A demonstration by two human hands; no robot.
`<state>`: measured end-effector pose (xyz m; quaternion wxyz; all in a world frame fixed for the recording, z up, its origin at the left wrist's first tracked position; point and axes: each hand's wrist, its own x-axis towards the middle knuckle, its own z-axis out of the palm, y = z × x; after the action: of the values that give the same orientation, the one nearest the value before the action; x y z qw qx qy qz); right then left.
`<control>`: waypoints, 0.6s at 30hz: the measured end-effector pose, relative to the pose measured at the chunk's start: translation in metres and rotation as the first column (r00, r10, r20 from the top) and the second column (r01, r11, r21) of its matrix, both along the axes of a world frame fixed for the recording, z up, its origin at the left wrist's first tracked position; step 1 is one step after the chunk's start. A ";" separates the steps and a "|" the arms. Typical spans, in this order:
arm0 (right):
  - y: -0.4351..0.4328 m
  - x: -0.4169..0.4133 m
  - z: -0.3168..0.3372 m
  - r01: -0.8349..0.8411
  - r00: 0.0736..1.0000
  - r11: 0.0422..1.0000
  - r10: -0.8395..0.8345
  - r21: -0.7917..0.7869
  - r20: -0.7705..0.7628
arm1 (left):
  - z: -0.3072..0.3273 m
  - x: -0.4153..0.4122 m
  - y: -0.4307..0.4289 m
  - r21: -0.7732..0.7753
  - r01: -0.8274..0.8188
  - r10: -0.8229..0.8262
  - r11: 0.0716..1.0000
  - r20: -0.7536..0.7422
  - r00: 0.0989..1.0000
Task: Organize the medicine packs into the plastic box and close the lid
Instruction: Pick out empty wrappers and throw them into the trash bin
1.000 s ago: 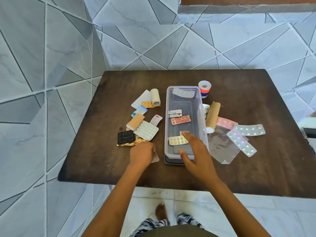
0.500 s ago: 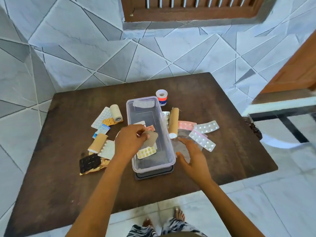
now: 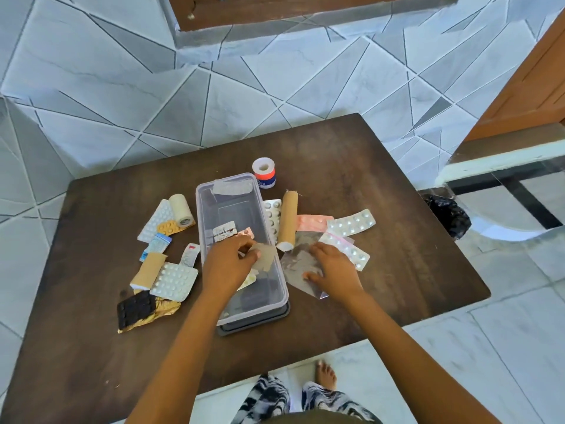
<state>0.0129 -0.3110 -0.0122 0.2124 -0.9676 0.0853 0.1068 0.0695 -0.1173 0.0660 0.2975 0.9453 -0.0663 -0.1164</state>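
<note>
Head view: your dark wooden table (image 3: 382, 179) carries the clear plastic box (image 3: 235, 209) at its middle, lid off. Your left hand (image 3: 227, 264) hovers over the box's near half, pinching a grey medicine pack (image 3: 264, 255). Your right hand (image 3: 334, 270) lies flat, fingers spread, on a silver foil sheet (image 3: 298, 270) just right of the box.

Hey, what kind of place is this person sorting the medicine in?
Probably a room in a home: a dark wooden table stands on a pale tiled floor against a geometric tiled wall, and a wooden door shows at right.
</note>
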 end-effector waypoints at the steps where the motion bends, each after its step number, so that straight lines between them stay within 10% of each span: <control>1: 0.001 0.002 -0.004 -0.029 0.999 0.999 0.028 -0.032 -0.026 | -0.001 0.000 0.001 0.001 -0.016 0.016 1.000 0.007 1.000; 18: 0.005 0.014 -0.013 0.055 0.986 0.991 -0.036 -0.121 0.160 | -0.006 -0.004 0.006 -0.030 -0.086 0.086 0.996 0.002 0.996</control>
<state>0.0266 -0.3055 -0.0248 0.1600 -0.9821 0.0969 0.0197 0.0658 -0.1118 0.0605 0.3162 0.9429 -0.0277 -0.1010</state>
